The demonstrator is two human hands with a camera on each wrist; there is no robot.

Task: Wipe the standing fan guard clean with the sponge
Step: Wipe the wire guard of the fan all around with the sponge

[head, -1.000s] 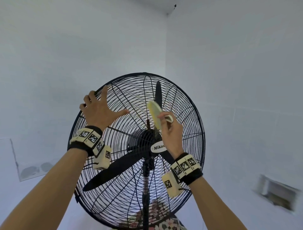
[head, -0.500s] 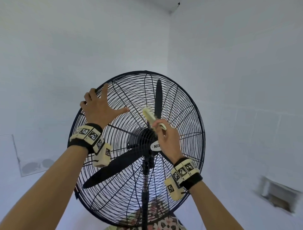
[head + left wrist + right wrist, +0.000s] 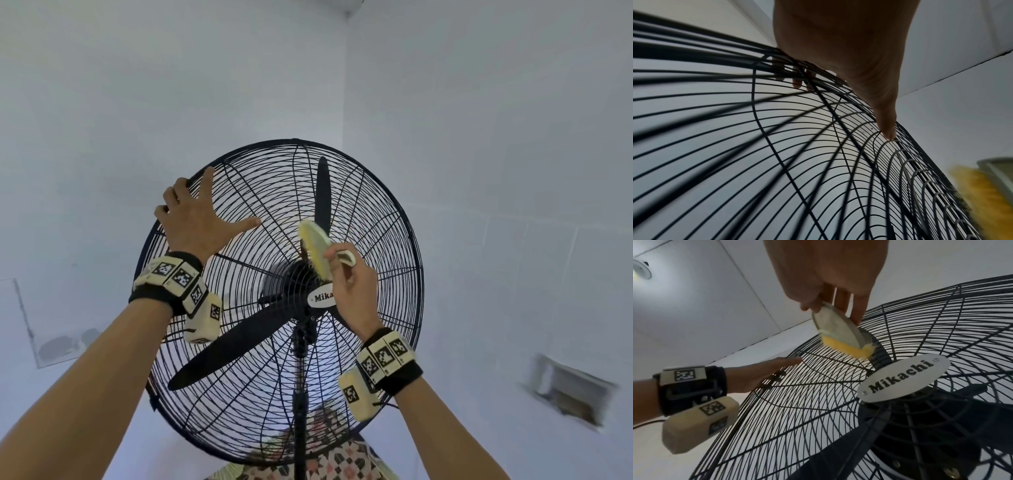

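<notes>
Raised again, 1 sponge [image 3: 317,247] pinched in right hand [image 3: 354,291]; left hand [image 3: 198,222] splayed on 1 fan guard [image 3: 387,212]; 3 blades.

One standing fan [image 3: 279,301] with one wire guard [image 3: 383,240], three dark blades [image 3: 236,349] and one oval nameplate [image 3: 903,379]. One yellow-bristled scrubber [image 3: 317,251]. Two hands: the left hand [image 3: 200,219] and the right hand [image 3: 352,291]. Two wrist bands [image 3: 173,277] with printed markers.

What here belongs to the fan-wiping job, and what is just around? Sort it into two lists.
In the job:
- fan guard, black wire
- sponge, yellow, touching the guard above the hub
- right hand, holding the sponge
- left hand, spread on the guard's upper left

Just around:
- Mikachi badge
- fan blades
- stand pole
- patterned floor
- wall recess
</notes>
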